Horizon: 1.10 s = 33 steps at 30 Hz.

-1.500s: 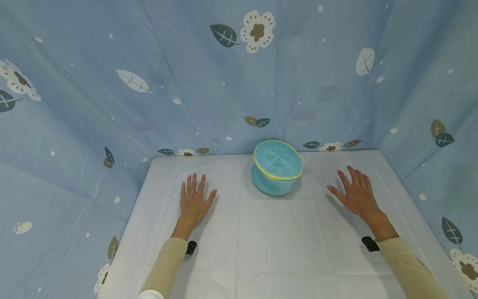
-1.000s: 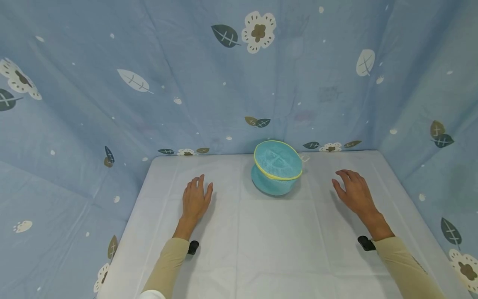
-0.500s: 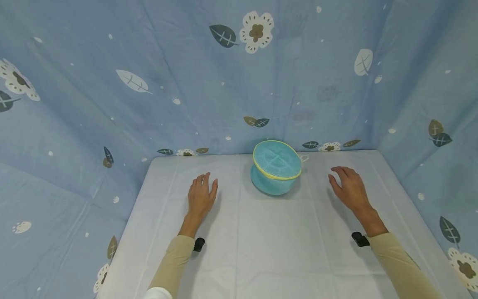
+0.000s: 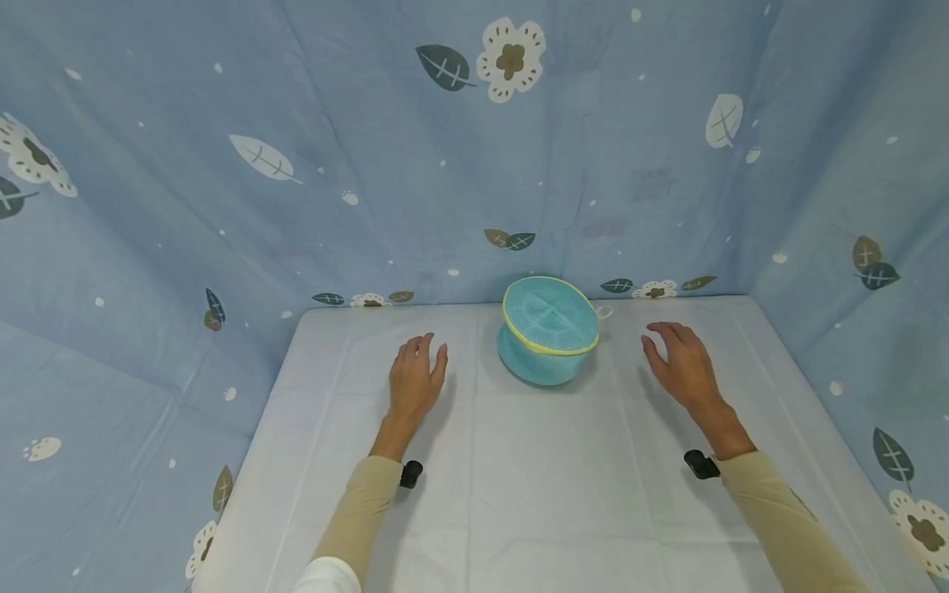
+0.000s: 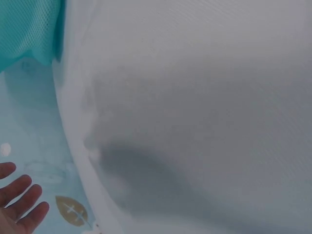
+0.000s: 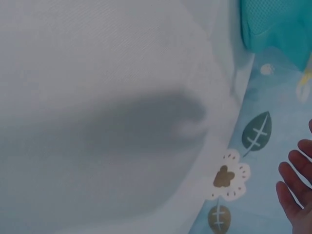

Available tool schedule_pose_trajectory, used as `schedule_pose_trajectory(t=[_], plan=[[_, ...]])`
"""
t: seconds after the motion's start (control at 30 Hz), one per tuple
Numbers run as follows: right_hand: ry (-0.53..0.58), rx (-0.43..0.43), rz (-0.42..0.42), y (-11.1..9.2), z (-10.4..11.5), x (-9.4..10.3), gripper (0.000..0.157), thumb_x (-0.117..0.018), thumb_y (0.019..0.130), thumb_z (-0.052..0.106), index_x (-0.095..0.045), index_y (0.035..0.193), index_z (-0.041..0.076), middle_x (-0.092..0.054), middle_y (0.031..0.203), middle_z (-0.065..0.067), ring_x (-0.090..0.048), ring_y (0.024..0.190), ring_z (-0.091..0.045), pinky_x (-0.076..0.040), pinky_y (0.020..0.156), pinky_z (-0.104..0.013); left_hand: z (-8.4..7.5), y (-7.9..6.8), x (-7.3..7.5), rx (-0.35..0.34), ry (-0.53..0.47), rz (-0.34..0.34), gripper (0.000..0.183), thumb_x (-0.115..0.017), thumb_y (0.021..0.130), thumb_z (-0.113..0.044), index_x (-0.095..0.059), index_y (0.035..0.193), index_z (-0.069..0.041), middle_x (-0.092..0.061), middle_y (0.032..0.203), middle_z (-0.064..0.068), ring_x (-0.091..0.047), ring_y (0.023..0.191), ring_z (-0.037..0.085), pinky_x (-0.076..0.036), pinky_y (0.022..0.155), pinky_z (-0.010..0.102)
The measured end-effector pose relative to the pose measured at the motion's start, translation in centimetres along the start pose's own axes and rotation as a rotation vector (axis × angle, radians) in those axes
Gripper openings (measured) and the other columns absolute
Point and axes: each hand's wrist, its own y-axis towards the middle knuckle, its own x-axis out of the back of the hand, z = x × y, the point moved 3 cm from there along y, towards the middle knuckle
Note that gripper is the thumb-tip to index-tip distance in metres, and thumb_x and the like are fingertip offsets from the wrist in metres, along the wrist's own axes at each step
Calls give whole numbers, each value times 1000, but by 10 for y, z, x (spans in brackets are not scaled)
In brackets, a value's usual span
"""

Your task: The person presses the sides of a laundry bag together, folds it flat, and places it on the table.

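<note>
A turquoise mesh laundry bag (image 4: 552,317) with yellow trim round its top stands at the back middle of the table, its top tilted forward. A small white loop (image 4: 604,312) sticks out at its right side. My left hand (image 4: 415,383) hovers to the left of the bag, apart from it, fingers relaxed and slightly bent. On the other side my right hand (image 4: 684,371) is likewise apart from the bag, its fingers loosely bent and holding nothing. Both wrist views show part of the mesh bag (image 5: 27,29) and some fingertips.
White cloth covers the table (image 4: 549,486). A blue curtain (image 4: 385,165) printed with leaves and flowers rises along the back and both sides. A small black device (image 4: 411,473) sits at the left wrist, and another black device (image 4: 700,464) at the right wrist.
From flat and spread, the fingers of both hands have relaxed into a slight bend. Left hand has moved right and right hand left, both nearer the bag, which has stayed put.
</note>
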Motion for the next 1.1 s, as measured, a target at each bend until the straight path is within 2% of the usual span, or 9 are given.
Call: schedule_pose_trajectory(t=[0.43, 0.73, 1.1], plan=[[31, -86, 50, 9, 16, -13, 31, -63, 103, 15, -63, 126, -6, -62, 123, -27, -60, 111, -43, -52, 91, -60, -20, 15, -12, 27, -71, 22, 39, -58, 106, -27, -68, 121, 8, -68, 111, 25, -66, 96, 39, -58, 80, 48], [146, -87, 29, 14, 22, -18, 33, -59, 105, 17, -63, 128, -6, -64, 121, -26, -64, 104, -41, -54, 84, -59, -36, 27, -20, 68, -164, 42, 38, -55, 108, -27, -67, 122, 6, -69, 113, 23, -67, 99, 37, -58, 84, 48], [260, -138, 52, 28, 36, -33, 41, -55, 108, 24, -57, 133, -8, -67, 117, -25, -66, 100, -38, -56, 85, -53, -54, 44, -29, 146, -259, 77, 40, -52, 108, -30, -67, 126, 3, -68, 116, 20, -65, 105, 35, -57, 86, 48]])
